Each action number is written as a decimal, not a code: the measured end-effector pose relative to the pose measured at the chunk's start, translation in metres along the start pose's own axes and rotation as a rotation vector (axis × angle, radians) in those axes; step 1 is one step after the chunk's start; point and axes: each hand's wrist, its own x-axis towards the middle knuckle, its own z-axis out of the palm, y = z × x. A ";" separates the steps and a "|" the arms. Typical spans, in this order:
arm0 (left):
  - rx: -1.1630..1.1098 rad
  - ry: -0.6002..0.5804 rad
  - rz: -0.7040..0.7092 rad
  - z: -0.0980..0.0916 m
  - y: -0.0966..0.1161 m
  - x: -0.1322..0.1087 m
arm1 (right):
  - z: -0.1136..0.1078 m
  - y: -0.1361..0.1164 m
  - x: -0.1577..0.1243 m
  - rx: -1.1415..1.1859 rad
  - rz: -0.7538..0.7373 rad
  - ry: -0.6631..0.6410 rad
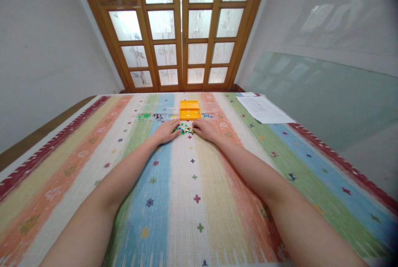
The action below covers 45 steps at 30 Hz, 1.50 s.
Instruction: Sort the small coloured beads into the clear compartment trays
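Observation:
A small pile of mixed coloured pieces (pixel 185 129) lies on the striped cloth between my two hands. My left hand (pixel 168 130) rests at the pile's left edge, its fingers curled together; what they hold, if anything, is too small to name. At the right edge is my right hand (pixel 203 129), fingers also bent inward, their tips by the pieces. Just beyond the pile stands an open orange box (pixel 190 114) with a few white pieces in it. Clear trays flank it, with green pieces (pixel 144 116), dark red pieces (pixel 158 116), yellow pieces (pixel 173 116) and blue pieces (pixel 207 115).
Printed white sheets (pixel 264 109) lie at the back right of the table, which a striped cloth (pixel 186 217) covers. A glass panel (pixel 326 97) leans by the right wall. Behind the table's far edge are wood-framed glass doors (pixel 183 43).

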 end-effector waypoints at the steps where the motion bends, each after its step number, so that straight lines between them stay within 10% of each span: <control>1: -0.009 0.032 -0.003 -0.002 -0.001 0.000 | 0.000 0.000 0.000 0.003 0.006 0.002; 45: -0.170 0.139 -0.019 0.001 -0.061 -0.003 | -0.002 -0.003 -0.001 -0.043 0.001 -0.021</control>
